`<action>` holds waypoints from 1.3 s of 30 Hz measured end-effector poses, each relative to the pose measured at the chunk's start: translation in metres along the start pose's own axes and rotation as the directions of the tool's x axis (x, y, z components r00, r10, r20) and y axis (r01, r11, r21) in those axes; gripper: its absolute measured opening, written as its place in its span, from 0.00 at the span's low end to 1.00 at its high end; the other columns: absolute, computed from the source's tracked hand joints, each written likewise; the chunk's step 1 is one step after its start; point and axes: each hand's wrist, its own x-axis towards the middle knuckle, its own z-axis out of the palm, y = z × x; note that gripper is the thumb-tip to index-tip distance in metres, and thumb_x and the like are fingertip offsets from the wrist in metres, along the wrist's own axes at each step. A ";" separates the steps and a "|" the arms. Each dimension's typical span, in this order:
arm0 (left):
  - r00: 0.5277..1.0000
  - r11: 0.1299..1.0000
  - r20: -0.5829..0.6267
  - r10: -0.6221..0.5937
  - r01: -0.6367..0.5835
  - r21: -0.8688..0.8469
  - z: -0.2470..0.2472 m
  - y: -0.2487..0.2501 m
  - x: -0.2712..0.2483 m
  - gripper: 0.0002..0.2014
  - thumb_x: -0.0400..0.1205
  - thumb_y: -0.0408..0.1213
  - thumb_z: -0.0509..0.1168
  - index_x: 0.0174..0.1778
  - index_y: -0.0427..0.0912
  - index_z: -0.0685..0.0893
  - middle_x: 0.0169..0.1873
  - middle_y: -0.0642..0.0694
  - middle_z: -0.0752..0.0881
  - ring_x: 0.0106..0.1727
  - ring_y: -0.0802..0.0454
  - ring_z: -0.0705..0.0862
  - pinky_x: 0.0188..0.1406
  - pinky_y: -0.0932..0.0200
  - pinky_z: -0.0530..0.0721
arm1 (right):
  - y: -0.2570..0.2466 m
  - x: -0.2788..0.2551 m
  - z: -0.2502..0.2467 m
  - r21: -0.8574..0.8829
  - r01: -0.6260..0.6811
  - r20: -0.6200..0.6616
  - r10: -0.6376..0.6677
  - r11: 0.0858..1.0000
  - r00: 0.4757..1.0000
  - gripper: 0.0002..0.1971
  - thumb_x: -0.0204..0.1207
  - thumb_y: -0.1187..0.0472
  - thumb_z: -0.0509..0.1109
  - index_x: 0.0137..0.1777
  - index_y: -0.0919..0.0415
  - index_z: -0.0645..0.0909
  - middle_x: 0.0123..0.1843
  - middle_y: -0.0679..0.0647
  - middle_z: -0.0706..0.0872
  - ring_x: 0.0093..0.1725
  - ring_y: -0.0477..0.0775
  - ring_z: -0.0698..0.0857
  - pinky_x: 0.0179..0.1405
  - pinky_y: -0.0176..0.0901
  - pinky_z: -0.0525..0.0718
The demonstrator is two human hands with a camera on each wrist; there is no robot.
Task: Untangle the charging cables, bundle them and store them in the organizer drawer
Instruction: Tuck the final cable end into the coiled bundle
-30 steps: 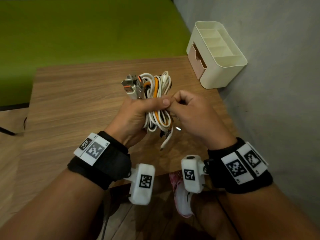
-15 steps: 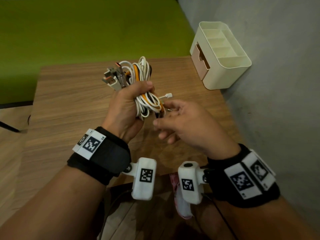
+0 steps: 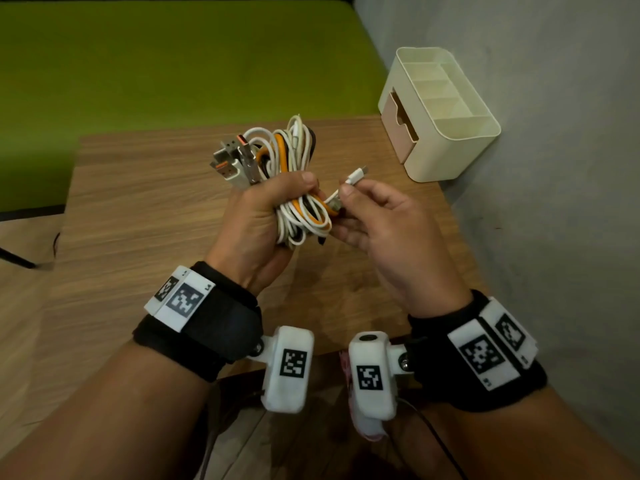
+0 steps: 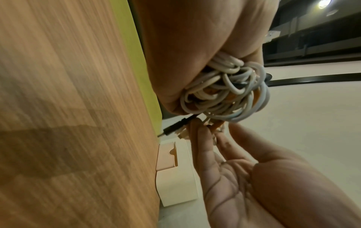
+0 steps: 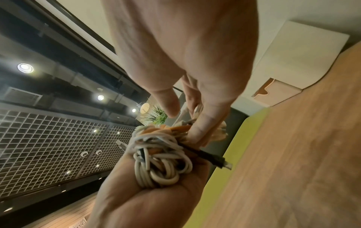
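Observation:
A coiled bundle of white, orange and black charging cables (image 3: 294, 157) (image 4: 224, 92) (image 5: 160, 162) is held upright above the wooden table (image 3: 145, 209). My left hand (image 3: 263, 216) grips its middle, with several USB plugs (image 3: 235, 161) sticking out at the top left. My right hand (image 3: 370, 209) pinches a loose white cable end just behind its plug (image 3: 356, 175), to the right of the bundle. A black plug (image 5: 216, 160) (image 4: 173, 128) hangs out at the bundle's lower end. The cream organizer (image 3: 443, 116) stands at the table's back right corner, its pink drawer (image 3: 401, 123) slightly pulled out.
A grey wall (image 3: 554, 168) runs close along the table's right side behind the organizer. A green surface (image 3: 173, 64) lies beyond the table's far edge. A thin dark cable (image 3: 17, 261) crosses the floor at the left.
My right hand let go of the bundle's middle, reached under it, and now pinches the loose white plug end. The left hand lifted and turned the bundle slightly.

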 end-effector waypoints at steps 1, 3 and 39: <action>1.000 1.000 0.008 0.006 -0.006 0.003 0.001 -0.001 0.000 0.11 0.67 0.34 0.72 0.39 0.34 0.79 0.32 0.40 0.81 0.31 0.46 0.82 0.33 0.54 0.84 | 0.001 0.000 0.000 -0.016 0.023 -0.025 -0.023 1.000 0.999 0.09 0.83 0.63 0.68 0.60 0.64 0.84 0.50 0.59 0.92 0.50 0.54 0.92 0.54 0.50 0.90; 0.999 1.000 0.021 0.025 -0.025 0.007 0.004 -0.004 -0.002 0.13 0.66 0.33 0.73 0.43 0.33 0.79 0.34 0.39 0.81 0.33 0.45 0.84 0.36 0.52 0.85 | 0.003 0.002 -0.001 -0.035 0.053 -0.080 -0.056 0.998 0.995 0.12 0.81 0.63 0.71 0.64 0.61 0.82 0.49 0.58 0.93 0.50 0.53 0.92 0.55 0.52 0.90; 0.992 0.996 -0.092 -0.084 0.086 0.011 0.015 -0.011 -0.012 0.19 0.77 0.24 0.67 0.64 0.22 0.78 0.50 0.28 0.83 0.50 0.33 0.86 0.48 0.43 0.87 | 0.014 0.001 0.009 -0.557 0.149 0.173 -0.061 0.817 0.983 0.22 0.90 0.48 0.50 0.83 0.40 0.64 0.84 0.39 0.65 0.86 0.39 0.52 0.87 0.57 0.49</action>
